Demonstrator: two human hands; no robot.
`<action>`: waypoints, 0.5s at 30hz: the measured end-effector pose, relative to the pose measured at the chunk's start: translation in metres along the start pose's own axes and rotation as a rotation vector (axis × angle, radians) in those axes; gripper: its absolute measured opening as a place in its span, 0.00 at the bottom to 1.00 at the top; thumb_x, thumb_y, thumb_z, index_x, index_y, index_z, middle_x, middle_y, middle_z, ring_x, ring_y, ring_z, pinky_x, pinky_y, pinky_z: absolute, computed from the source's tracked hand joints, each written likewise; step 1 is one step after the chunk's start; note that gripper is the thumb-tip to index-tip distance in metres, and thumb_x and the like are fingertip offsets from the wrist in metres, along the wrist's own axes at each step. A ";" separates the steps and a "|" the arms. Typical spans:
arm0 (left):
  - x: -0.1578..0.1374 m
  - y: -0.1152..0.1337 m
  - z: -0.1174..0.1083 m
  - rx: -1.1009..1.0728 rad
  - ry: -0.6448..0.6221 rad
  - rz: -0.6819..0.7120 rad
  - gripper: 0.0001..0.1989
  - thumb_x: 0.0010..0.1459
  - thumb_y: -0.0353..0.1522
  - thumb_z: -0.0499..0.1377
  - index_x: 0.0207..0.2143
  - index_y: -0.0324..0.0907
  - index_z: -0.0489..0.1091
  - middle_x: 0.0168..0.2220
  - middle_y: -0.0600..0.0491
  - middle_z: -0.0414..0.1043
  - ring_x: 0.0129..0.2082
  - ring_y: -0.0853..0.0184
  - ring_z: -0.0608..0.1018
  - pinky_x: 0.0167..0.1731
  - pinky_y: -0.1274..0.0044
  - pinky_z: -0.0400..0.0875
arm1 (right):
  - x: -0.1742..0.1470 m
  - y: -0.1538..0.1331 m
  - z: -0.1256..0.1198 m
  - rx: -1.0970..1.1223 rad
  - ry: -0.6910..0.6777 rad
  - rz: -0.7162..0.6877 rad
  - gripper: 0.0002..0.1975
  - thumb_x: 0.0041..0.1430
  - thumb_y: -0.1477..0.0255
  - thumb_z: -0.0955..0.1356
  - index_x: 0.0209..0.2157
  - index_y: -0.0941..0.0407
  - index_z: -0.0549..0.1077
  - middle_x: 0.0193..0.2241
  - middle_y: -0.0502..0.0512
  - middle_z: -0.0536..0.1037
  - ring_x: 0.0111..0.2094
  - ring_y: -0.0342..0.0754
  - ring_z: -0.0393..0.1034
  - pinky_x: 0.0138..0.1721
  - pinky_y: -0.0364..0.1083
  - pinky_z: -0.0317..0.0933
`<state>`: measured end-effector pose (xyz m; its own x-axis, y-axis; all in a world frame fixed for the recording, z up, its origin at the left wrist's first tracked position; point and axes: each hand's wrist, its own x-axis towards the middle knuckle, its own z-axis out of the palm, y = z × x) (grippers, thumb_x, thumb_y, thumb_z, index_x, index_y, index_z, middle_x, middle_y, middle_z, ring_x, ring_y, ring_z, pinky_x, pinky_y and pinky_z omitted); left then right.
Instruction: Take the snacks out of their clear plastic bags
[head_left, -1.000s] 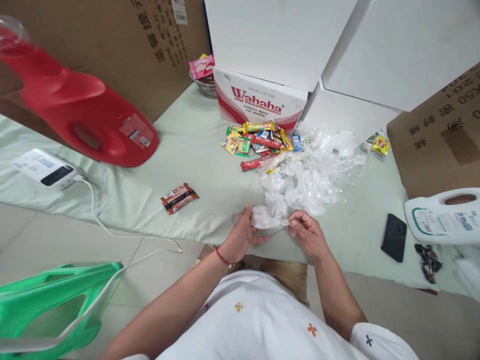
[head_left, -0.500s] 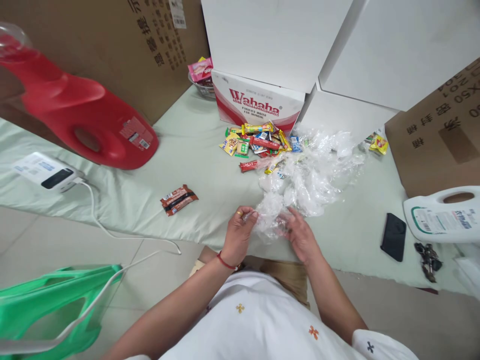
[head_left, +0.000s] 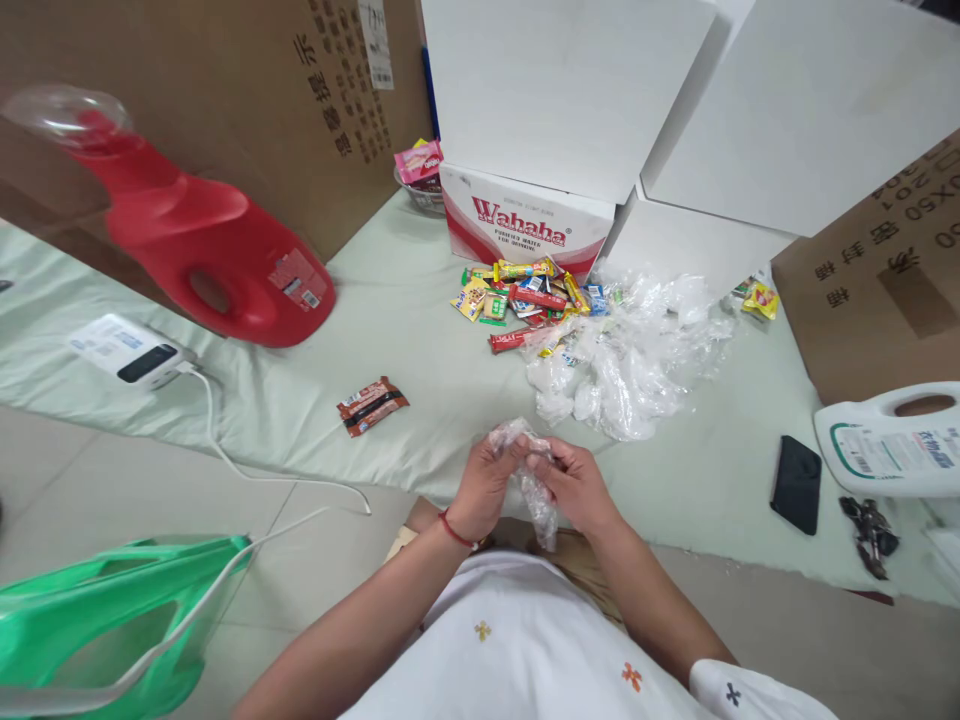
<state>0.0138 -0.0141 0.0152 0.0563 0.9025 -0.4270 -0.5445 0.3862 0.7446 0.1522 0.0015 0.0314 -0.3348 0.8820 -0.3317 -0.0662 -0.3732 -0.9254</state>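
Note:
Close to the table's front edge, my left hand (head_left: 486,482) and my right hand (head_left: 576,485) both pinch one crumpled clear plastic bag (head_left: 538,505). Part of it bunches above my fingers and the rest hangs down between my hands. Just beyond lies a heap of clear plastic bags (head_left: 634,375). Against its left side rests a pile of small wrapped snacks (head_left: 536,295) in yellow, red, green and blue. A single brown snack packet (head_left: 373,405) lies apart, to the left of my hands.
Behind the snacks stand a Wahaha carton (head_left: 525,222) and white boxes (head_left: 555,90). On the left are a red detergent bottle (head_left: 225,250), a white device (head_left: 131,350) with a cable, and a green stool (head_left: 127,610). A phone (head_left: 796,485), keys (head_left: 870,535) and white bottle (head_left: 892,440) lie right.
My hands have come closer together and drawn the plastic bag away from the heap. My right hand, looser before, now pinches it. The whole view has shifted slightly.

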 end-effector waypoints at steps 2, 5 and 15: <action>0.001 0.003 -0.007 0.024 0.026 0.070 0.24 0.48 0.50 0.74 0.29 0.41 0.72 0.26 0.57 0.73 0.26 0.70 0.71 0.30 0.76 0.67 | 0.000 -0.001 -0.007 0.040 0.084 0.030 0.25 0.49 0.49 0.78 0.35 0.56 0.78 0.16 0.43 0.65 0.16 0.38 0.51 0.18 0.41 0.45; 0.001 0.013 -0.022 0.061 0.025 0.114 0.25 0.47 0.50 0.75 0.27 0.40 0.72 0.25 0.57 0.71 0.26 0.72 0.70 0.30 0.78 0.66 | -0.002 -0.006 -0.026 0.092 0.186 0.067 0.26 0.44 0.49 0.80 0.34 0.55 0.77 0.19 0.44 0.68 0.16 0.37 0.50 0.17 0.41 0.41; 0.001 0.043 -0.046 0.046 0.085 -0.007 0.25 0.44 0.49 0.77 0.27 0.42 0.69 0.22 0.59 0.69 0.20 0.73 0.69 0.22 0.80 0.64 | -0.003 -0.011 -0.065 -0.063 0.268 0.037 0.25 0.47 0.48 0.78 0.31 0.55 0.75 0.17 0.42 0.63 0.18 0.38 0.50 0.18 0.41 0.42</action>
<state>-0.0476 -0.0051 0.0228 -0.0123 0.8813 -0.4724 -0.5056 0.4021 0.7634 0.2147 0.0217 0.0302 -0.0752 0.9159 -0.3943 0.0024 -0.3952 -0.9186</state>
